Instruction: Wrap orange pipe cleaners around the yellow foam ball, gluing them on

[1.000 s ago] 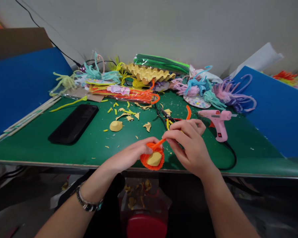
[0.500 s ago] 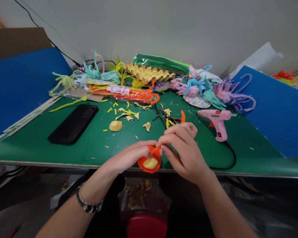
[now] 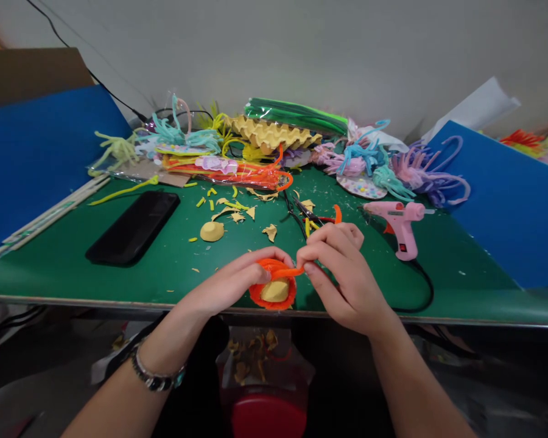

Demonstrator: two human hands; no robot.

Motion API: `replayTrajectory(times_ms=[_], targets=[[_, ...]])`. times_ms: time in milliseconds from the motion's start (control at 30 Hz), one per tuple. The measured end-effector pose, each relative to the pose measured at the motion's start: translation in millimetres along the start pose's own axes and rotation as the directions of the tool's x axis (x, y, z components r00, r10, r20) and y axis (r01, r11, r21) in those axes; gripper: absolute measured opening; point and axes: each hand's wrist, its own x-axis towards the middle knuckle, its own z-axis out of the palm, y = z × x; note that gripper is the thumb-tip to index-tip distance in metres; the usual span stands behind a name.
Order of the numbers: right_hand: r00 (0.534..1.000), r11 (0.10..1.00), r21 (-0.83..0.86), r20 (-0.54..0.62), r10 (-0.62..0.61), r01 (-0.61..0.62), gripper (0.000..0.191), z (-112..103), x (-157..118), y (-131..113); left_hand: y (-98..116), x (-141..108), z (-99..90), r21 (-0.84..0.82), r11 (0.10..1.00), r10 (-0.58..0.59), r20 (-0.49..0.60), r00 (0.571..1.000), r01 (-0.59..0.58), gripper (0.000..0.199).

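Note:
Near the table's front edge, my left hand [image 3: 237,278] grips a small round piece of orange pipe cleaners [image 3: 256,295] bent around a yellow egg-carton cup [image 3: 275,291]. My right hand [image 3: 335,274] pinches the end of an orange pipe cleaner [image 3: 287,272] that stretches across the top of the cup. Just beyond my right hand lie pliers [image 3: 308,212], partly hidden, among short yellow pieces. Another yellow carton cup [image 3: 212,231] rests on the table to the left of them.
A pink glue gun [image 3: 400,222] with a black cord lies at right, a black phone [image 3: 134,226] at left. Packs and bundles of pipe cleaners and an egg carton [image 3: 274,134] line the wall. Blue panels [image 3: 50,152] flank the green table [image 3: 201,274]. Carton scraps lie about.
The orange strand between my hands is now drawn out to the right and stretched over the cup. My right hand has shifted slightly right, and the round piece has tilted to show more of the cup.

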Motion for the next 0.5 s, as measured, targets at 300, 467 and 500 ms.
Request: replayTrajectory(times_ms=[300, 467, 500], targets=[[0.998, 0.997, 0.060, 0.001, 0.057, -0.057, 0.016, 0.5, -0.7, 3.7, -0.7, -1.6, 0.8, 0.020, 1.000, 0.011, 0.060, 0.998, -0.013, 0.024], [0.998, 0.995, 0.068, -0.005, 0.069, -0.068, 0.016, 0.7, -0.8, 3.9, 0.1, -2.6, 0.1, 0.030, 0.998, 0.051, 0.140, 0.989, -0.055, 0.030], [0.998, 0.995, 0.068, -0.004, 0.068, -0.068, 0.015, 0.7, -0.9, 3.9, 0.3, -3.0, 0.0, 0.037, 0.997, 0.057, 0.146, 0.988, -0.063, 0.031]])
